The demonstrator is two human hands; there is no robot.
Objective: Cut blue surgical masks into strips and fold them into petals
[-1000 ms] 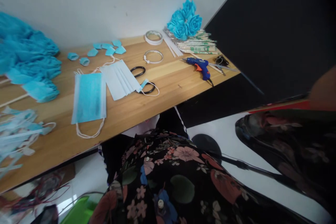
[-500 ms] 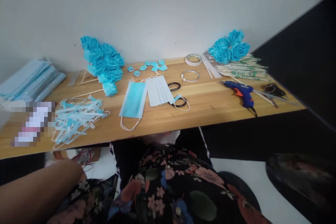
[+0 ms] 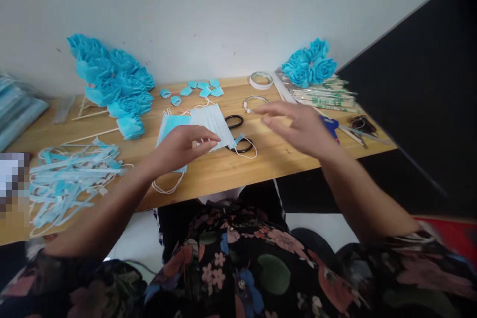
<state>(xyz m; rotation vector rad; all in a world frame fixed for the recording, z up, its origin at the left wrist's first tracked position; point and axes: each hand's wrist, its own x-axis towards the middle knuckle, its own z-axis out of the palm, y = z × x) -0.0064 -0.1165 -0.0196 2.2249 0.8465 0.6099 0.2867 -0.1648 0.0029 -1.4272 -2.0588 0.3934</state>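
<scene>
White mask (image 3: 212, 118), frame centre: left hand (image 3: 178, 148) lies on its near edge, pinning it flat, grip unclear; right hand (image 3: 302, 128) hovers open right of scissors (image 3: 241, 150).

Plain white wall (image 3: 223, 10) behind, long wooden table (image 3: 290, 151) against it, black panel (image 3: 428, 84) at right, pale floor (image 3: 134, 248) below

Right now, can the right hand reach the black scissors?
Probably yes: the right hand hovers open beside the scissors, whose handles lie bare; the white mask covers only the blades.
</scene>
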